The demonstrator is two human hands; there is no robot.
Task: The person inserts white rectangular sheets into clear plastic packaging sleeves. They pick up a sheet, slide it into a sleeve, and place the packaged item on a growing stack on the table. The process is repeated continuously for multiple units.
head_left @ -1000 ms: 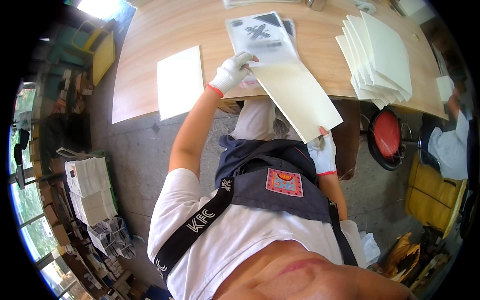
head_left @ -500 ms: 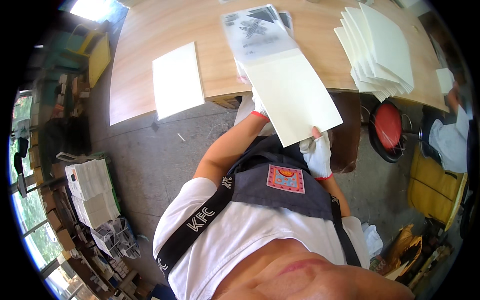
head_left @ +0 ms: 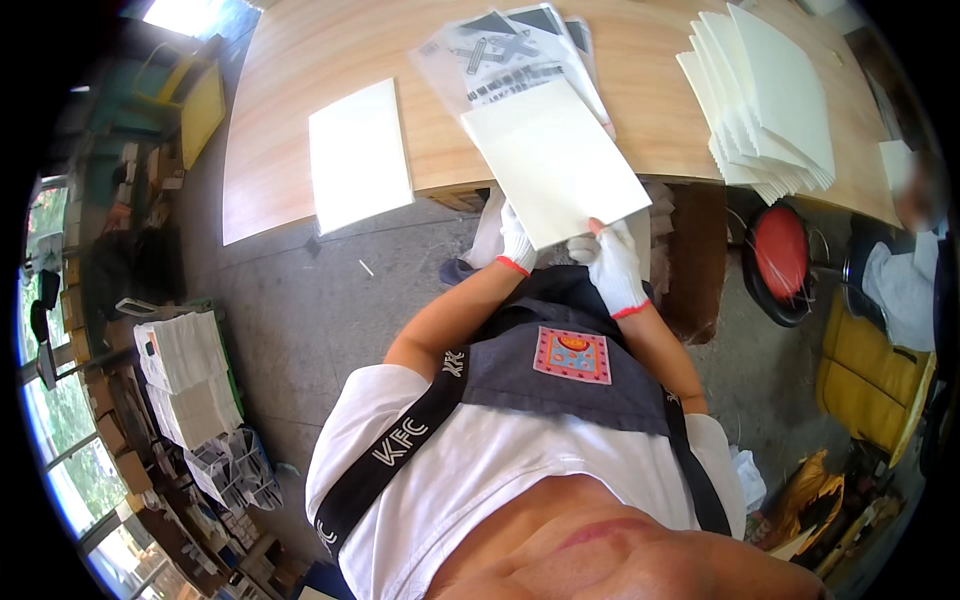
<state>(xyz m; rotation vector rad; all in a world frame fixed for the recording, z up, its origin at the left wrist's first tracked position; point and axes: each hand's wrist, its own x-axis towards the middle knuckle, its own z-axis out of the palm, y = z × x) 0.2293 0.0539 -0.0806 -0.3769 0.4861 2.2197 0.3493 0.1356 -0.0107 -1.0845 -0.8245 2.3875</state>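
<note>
Both gloved hands, left hand and right hand, gripping a cream sheet over the wooden table, grey concrete floor below.

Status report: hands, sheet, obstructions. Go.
Both gloved hands, left hand and right hand, grip the cream sheet by its near edge. Sheet over table edge, overlapping printed bags. Nothing in the way.

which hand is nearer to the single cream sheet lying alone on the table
Left. The left hand grips the held sheet on the side toward the single sheet; the right hand is farther away.
</note>
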